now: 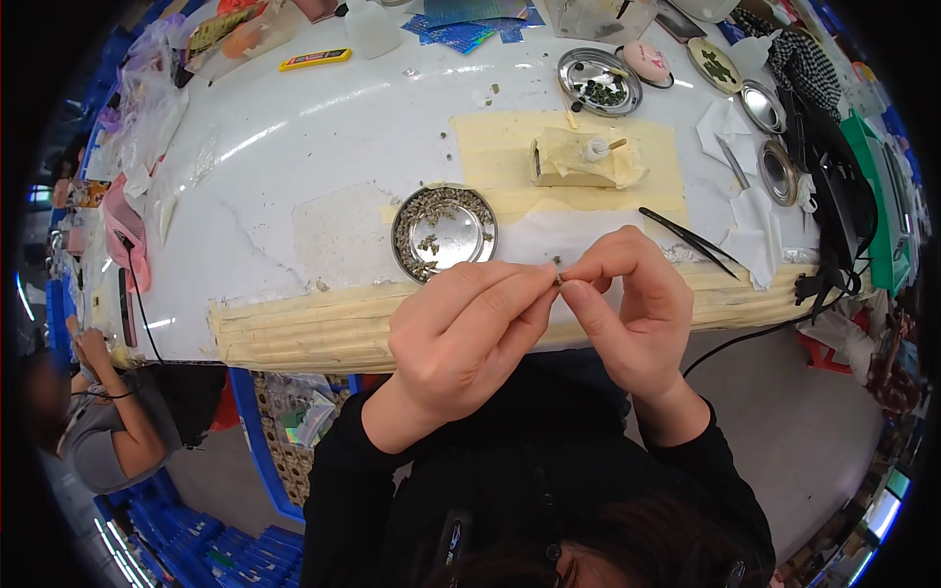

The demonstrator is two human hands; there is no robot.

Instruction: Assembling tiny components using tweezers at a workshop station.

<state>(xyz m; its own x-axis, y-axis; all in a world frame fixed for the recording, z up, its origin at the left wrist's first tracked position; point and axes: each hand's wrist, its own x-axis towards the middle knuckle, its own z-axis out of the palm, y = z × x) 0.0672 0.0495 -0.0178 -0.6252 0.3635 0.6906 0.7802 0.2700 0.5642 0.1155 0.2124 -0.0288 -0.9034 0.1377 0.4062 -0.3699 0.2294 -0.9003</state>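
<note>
My left hand (pixel 470 328) and my right hand (pixel 632 309) meet over the table's front edge, fingertips almost touching. Between them is a tiny dark greenish piece (pixel 558 269), pinched by both hands; it is too small to name. Just beyond my left hand stands a round metal dish (pixel 396 245) with many small grey-brown pieces heaped round its inside. Black tweezers (pixel 689 241) lie on the table to the right of my right hand. Further back, a small block wrapped in cream tape (pixel 578 169) carries a white nozzle-like part and a thin stick.
Cream tape (pixel 294 328) covers the table's front edge. At the back right are a metal plate of dark green bits (pixel 600 83), a pink rounded object (pixel 647 63) and crumpled white tissue (pixel 755 230). A yellow cutter (pixel 316 60) lies at the back left. Another person (pixel 118 421) sits at far left.
</note>
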